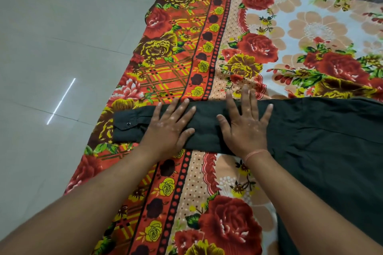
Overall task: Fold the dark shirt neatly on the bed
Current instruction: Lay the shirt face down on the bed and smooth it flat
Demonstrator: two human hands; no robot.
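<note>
We've got a glossy pale tiled floor point(62, 27) all down the left side of the floral sheet point(186, 47), with a thin white light streak point(61, 101) reflected on it.

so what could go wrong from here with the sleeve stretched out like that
1. The cuff lies near the edge of the bed; once the left hand lifts, it may slip toward the floor.
2. Both it and the right hand press flat on the sleeve only, so the shirt body is unheld and could shift or crease when the sleeve gets folded over.
</note>
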